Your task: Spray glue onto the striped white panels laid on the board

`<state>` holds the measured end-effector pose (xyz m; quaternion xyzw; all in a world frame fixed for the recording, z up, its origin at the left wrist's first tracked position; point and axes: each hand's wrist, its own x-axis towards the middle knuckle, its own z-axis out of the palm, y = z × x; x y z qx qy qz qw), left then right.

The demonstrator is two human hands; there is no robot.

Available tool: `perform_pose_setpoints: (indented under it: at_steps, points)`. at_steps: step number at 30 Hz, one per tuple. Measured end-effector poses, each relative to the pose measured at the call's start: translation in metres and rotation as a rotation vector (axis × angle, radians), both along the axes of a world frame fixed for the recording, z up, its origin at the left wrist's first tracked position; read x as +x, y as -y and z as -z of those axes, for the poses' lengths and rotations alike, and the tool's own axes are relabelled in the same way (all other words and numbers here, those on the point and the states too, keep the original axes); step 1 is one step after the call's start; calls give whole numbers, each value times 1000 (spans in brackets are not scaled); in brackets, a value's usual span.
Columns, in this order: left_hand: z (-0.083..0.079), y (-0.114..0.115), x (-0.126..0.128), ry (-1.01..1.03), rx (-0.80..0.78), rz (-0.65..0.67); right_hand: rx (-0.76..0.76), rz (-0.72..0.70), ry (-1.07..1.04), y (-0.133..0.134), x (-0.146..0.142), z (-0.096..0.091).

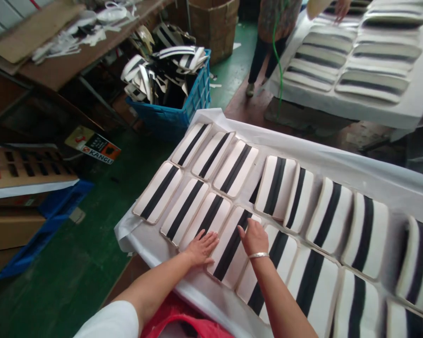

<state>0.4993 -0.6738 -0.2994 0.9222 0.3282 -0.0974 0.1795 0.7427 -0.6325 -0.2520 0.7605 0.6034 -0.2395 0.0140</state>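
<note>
Rows of white, round-cornered panels, each with a black stripe down its middle, cover the white-sheeted table before me. My left hand [201,248] lies flat with fingers stretched out, across a striped panel [210,210] in the near row and the left edge of its neighbour. That neighbouring striped panel [229,246] lies between my two hands. At its upper right edge is my right hand [255,237], thumb held apart, fingers bent forward and partly hidden. A bracelet circles that wrist. I see nothing lifted in either hand.
Beyond the table's far left corner stands a blue crate [193,94] heaped with black and white scraps. A person stands by another table [370,110] of striped panels at upper right. Cartons [14,230] sit on the left; a workbench [59,70] holds white strips.
</note>
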Motion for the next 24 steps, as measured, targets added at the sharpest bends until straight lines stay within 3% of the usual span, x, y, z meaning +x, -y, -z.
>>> perform_pose_setpoints:
  at_steps: [5, 8, 10, 12, 15, 17, 21, 24]
  points:
    - [-38, -20, -5, 185, 135, 43, 260, -141, -74, -2, -31, 42]
    - [-46, -54, -27, 157, 287, -75, 364, -138, -99, -1, -23, 58]
    - [-39, -78, -47, 52, 286, -116, 434, -116, -104, -3, -19, 54]
    - [-25, -98, -63, -5, 221, -78, 499, -98, -102, -11, -29, 43]
    - [-7, -112, -73, 44, 138, -37, 543, -173, -122, -36, -79, 30]
    - [-3, -113, -74, 115, 106, -55, 522, -275, -141, -59, -122, 31]
    - [-22, -124, -99, 264, 7, 14, 454, -351, -101, -95, -171, 45]
    - [-46, -167, -135, 388, 29, 74, 434, -359, -54, -99, -171, 42]
